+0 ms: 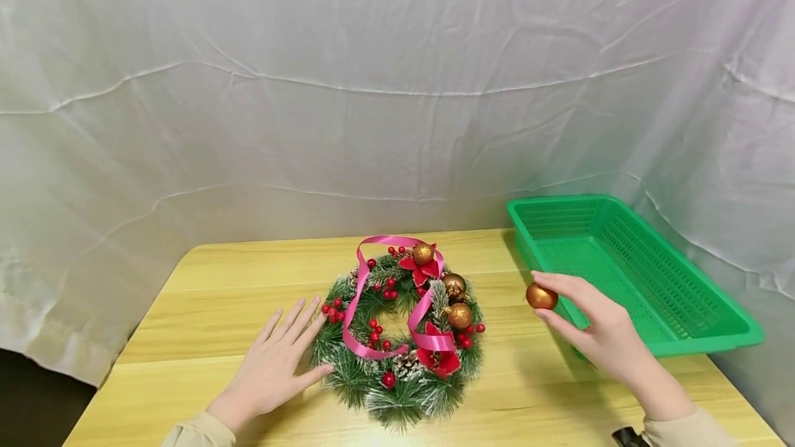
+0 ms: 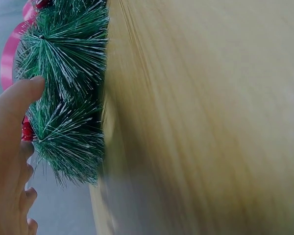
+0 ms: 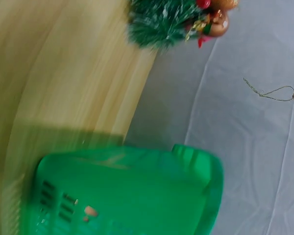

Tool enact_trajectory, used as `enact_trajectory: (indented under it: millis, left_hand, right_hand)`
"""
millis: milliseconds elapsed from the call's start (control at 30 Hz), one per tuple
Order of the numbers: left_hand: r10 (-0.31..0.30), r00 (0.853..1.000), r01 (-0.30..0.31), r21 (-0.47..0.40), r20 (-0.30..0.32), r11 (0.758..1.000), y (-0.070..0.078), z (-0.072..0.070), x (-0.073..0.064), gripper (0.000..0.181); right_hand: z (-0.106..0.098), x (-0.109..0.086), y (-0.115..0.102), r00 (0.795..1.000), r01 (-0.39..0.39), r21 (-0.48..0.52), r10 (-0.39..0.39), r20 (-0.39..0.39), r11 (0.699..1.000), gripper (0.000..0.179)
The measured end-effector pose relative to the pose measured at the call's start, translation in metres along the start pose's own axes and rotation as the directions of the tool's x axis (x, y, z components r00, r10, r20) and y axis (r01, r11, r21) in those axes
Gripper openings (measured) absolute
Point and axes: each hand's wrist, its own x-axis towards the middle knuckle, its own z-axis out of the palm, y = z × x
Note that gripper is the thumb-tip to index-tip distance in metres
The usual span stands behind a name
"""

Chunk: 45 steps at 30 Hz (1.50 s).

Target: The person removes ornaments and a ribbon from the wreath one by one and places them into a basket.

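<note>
A green Christmas wreath (image 1: 397, 392) with frosted tips lies on the wooden table, decked with red berries, red flowers, pine cones, gold baubles (image 1: 459, 315) and a loose pink ribbon (image 1: 351, 323). My left hand (image 1: 277, 359) is spread flat at the wreath's left side, its thumb and fingertips at the needles; the left wrist view shows the thumb (image 2: 24, 93) over the greenery. Between thumb and fingertips, my right hand (image 1: 599, 326) pinches a gold bauble (image 1: 542, 296) near the basket's left rim. In the right wrist view a thin hanging loop (image 3: 274, 94) trails from the bauble's cap.
A green plastic basket (image 1: 702, 348) with slotted walls stands at the table's right side. The wooden table (image 1: 205, 309) extends left of the wreath. A pale grey cloth (image 1: 373, 136) hangs behind the table and along its sides.
</note>
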Motion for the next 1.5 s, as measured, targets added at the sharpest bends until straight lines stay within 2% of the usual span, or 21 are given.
enact_trajectory:
  millis: [333, 533, 667, 900, 1167, 1400, 1500]
  left_hand:
    - [0.021, 0.999, -0.021, -0.002, -0.029, 1.0, 0.001, 0.001, 0.004, 0.085]
    - [0.011, 1.0, -0.011, -0.002, -0.001, 1.0, 0.001, 0.001, 0.003, 0.085]
    - [0.013, 1.0, -0.013, 0.006, 0.0, 1.0, 0.0, 0.002, 0.003, 0.086]
    - [0.023, 0.999, -0.023, 0.014, -0.028, 1.0, 0.0, 0.005, 0.001, 0.085]
    - [0.024, 0.999, -0.024, 0.017, -0.039, 1.0, 0.0, 0.005, -0.001, 0.085]
    - [0.03, 0.998, -0.029, 0.019, -0.056, 0.999, 0.0, 0.005, -0.002, 0.084]
    - [0.024, 0.999, -0.023, 0.019, -0.044, 1.0, 0.0, 0.005, -0.002, 0.084]
  right_hand:
    - [-0.022, -0.021, 0.022, 0.995, -0.096, -0.096, 0.095, -0.018, 0.991, 0.054]
    - [-0.036, -0.033, 0.034, 0.981, -0.188, -0.152, 0.192, 0.01, 0.97, 0.053]
    - [-0.043, -0.039, 0.04, 0.974, -0.22, -0.19, 0.227, 0.014, 0.957, 0.049]
    - [-0.051, -0.048, 0.042, 0.927, -0.35, -0.241, 0.372, 0.048, 0.905, 0.069]
    - [-0.053, -0.059, 0.049, 0.909, -0.387, -0.261, 0.413, 0.053, 0.885, 0.069]
    - [-0.054, -0.064, 0.056, 0.906, -0.39, -0.268, 0.419, 0.057, 0.881, 0.068]
    - [-0.054, -0.066, 0.059, 0.905, -0.39, -0.277, 0.421, 0.058, 0.878, 0.067]
